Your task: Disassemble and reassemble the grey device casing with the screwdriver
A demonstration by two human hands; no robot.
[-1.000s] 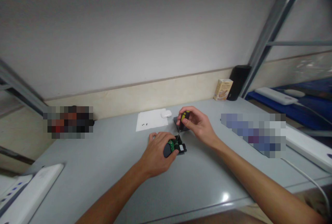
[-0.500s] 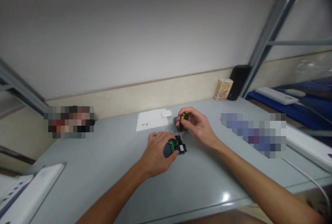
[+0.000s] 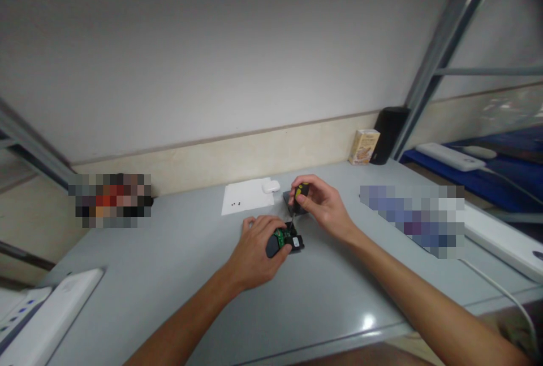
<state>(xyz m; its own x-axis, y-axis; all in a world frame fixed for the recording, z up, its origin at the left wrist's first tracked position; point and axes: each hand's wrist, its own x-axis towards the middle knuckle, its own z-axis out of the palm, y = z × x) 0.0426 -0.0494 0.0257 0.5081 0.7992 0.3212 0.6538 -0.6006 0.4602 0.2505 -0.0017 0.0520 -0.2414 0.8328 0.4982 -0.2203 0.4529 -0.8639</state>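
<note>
My left hand (image 3: 261, 247) is closed around a small black device with a green circuit board (image 3: 280, 237), pressing it to the grey table. A dark rounded part and a black part with a white label show between and beside the fingers. My right hand (image 3: 324, 207) grips a black and yellow screwdriver (image 3: 301, 192) by its handle. Its shaft points down and the tip meets the far side of the device; what exactly it touches is too small to tell. Just behind the screwdriver lies a dark flat piece (image 3: 288, 198), partly hidden by my right hand.
White paper (image 3: 248, 193) with several tiny dark bits and a white rounded case (image 3: 271, 186) lies behind my left hand. A small yellowish box (image 3: 363, 147) and a black speaker-like object (image 3: 389, 135) stand at the back right. Blurred items sit left and right; a white cable hangs at right.
The whole view has shifted very slightly. Both hands, the device and the screwdriver keep nearly the same positions.
</note>
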